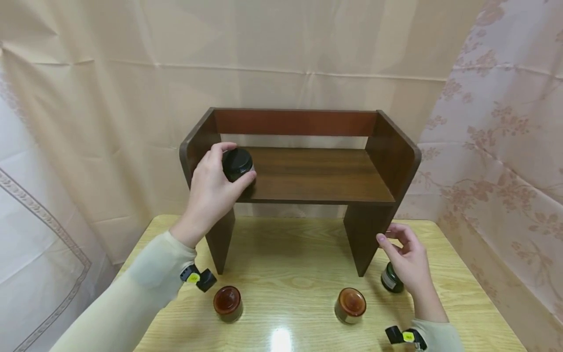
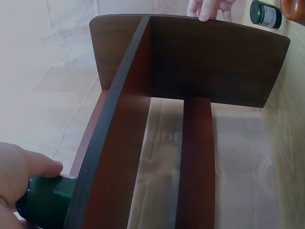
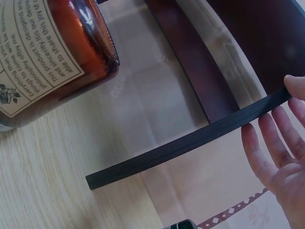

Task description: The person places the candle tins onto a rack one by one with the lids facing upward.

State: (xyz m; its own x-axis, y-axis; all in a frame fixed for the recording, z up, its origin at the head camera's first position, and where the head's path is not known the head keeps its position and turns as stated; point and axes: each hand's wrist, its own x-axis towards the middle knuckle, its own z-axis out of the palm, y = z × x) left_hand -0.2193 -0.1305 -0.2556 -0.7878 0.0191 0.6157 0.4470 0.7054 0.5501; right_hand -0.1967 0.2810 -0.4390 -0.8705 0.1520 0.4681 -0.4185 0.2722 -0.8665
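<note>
My left hand [image 1: 213,183] grips a dark green jar [image 1: 237,162] with a black lid, thumb and fingers around its sides. That jar is upright at the left end of the upper board of a small dark brown wooden shelf [image 1: 316,173]. From the left wrist, the green glass [image 2: 47,202] shows right at the board's front edge. My right hand [image 1: 411,264] holds the front edge of the shelf's right side panel [image 3: 190,147], with the thumb on the inner face and fingers on the outer one, as the right wrist view shows.
Two amber jars, a left one [image 1: 227,304] and a right one [image 1: 350,305], stand on the light wood table [image 1: 281,254] before the shelf. Another green jar [image 1: 391,278] is beside the right panel, below my right hand. Beige curtains [image 1: 281,49] hang behind.
</note>
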